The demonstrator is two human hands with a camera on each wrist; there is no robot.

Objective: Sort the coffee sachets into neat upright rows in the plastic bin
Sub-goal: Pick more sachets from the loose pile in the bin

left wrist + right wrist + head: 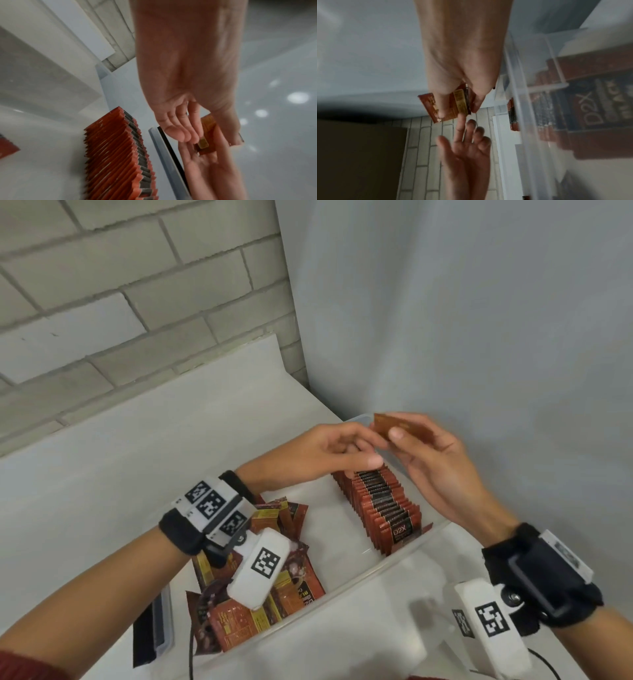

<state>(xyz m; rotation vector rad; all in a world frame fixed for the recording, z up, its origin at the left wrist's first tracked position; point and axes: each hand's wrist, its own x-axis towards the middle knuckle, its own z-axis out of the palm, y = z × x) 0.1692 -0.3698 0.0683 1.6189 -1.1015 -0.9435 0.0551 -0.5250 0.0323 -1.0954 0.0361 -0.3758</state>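
A clear plastic bin (342, 587) stands on a white table. Along its right side runs an upright row of red-brown sachets (380, 508), also seen in the left wrist view (118, 155). A loose pile of sachets (260, 587) lies at the bin's left end. My right hand (394, 436) pinches one sachet (404, 426) between thumb and fingers, above the far end of the row. My left hand (359, 453) reaches across with straight fingers. In the right wrist view its index fingertip (462, 116) touches the edge of the held sachet (452, 106).
A dark flat object with a clear tray (154, 628) lies on the table left of the bin. A brick wall (120, 302) stands behind the table and a plain grey wall (479, 337) on the right. Bare bin floor (335, 529) shows between pile and row.
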